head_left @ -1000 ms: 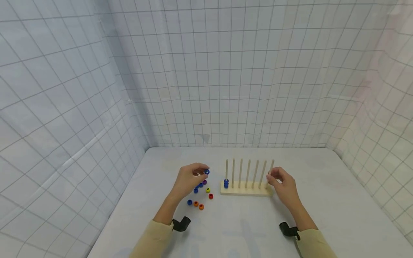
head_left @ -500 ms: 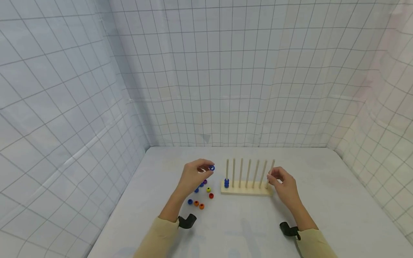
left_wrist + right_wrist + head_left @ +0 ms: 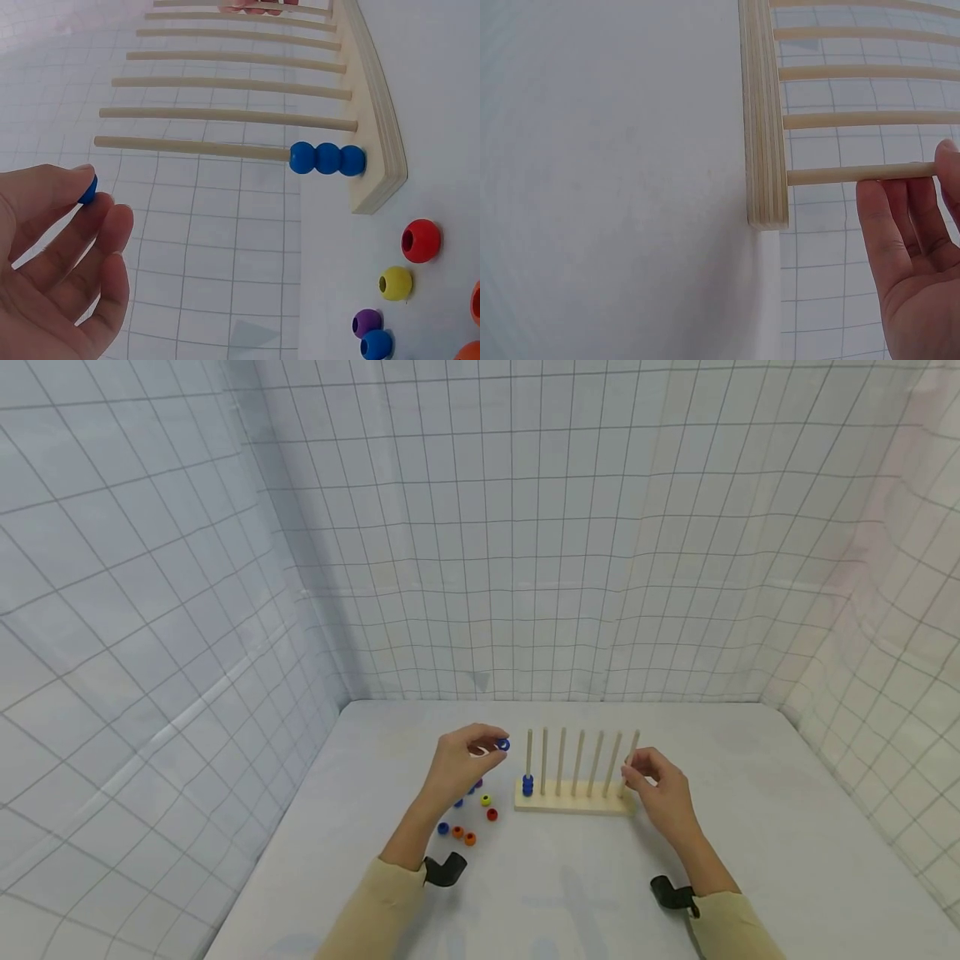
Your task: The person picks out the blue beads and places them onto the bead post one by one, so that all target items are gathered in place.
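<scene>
My left hand [image 3: 459,768] pinches a blue bead [image 3: 89,192] between thumb and forefinger, raised just left of the top of the leftmost peg [image 3: 187,148]. Three blue beads [image 3: 328,158] are stacked at the foot of that peg. The pegs stand in a row on a light wooden base [image 3: 573,804]; the others carry no beads. At the rack's far right end, my right hand [image 3: 662,793] holds the rightmost peg [image 3: 825,175] between thumb and fingers, partway up.
Loose beads lie left of the base: a red bead [image 3: 492,815], a yellow bead [image 3: 486,800], a purple bead [image 3: 367,322], orange beads [image 3: 470,839] and several blue ones [image 3: 443,828]. The white table [image 3: 570,893] meets grid-patterned sheets [image 3: 540,568] behind and at both sides.
My left hand has moved right and upward with the blue bead, closer to the leftmost peg's top. My right hand keeps its hold on the rightmost peg.
</scene>
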Demonstrator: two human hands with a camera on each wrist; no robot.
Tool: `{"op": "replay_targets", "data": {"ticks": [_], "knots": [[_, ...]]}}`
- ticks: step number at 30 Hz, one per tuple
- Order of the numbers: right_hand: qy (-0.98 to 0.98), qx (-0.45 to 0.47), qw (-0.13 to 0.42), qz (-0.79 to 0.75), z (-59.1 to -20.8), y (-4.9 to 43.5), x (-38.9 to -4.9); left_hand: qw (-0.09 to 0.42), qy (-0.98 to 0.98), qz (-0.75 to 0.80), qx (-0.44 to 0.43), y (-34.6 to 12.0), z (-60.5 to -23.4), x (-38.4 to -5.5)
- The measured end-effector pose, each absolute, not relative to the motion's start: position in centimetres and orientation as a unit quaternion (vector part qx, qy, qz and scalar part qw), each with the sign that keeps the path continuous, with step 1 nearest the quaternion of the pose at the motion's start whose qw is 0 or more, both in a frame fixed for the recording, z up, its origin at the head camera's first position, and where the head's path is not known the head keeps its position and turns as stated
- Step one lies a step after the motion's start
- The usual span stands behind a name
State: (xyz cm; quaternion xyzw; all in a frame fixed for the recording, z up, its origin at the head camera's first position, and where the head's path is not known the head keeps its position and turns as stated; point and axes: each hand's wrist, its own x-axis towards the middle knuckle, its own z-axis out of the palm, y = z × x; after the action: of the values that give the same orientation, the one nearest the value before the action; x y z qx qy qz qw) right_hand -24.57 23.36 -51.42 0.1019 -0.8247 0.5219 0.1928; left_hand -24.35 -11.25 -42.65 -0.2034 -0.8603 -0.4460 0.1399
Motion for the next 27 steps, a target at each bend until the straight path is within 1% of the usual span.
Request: {"op": "replay_targets", "data": {"ticks": [10,18,27], "knots": [[-0.826,0.106,0.199,0.518,-51.3,23.1,-24.5,0.150,-0.850,-0.456,-0.217,-10.3,-42.1,-24.8],[-0.827,0.120,0.203,0.510,-48.1,21.9,-22.4,0.151,-0.835,-0.480,-0.223,-9.4,-41.8,-25.2],[-0.823,0.117,0.198,0.520,-47.8,21.8,-22.2,0.146,-0.823,-0.495,-0.236,-8.6,-41.5,-25.8]]}}
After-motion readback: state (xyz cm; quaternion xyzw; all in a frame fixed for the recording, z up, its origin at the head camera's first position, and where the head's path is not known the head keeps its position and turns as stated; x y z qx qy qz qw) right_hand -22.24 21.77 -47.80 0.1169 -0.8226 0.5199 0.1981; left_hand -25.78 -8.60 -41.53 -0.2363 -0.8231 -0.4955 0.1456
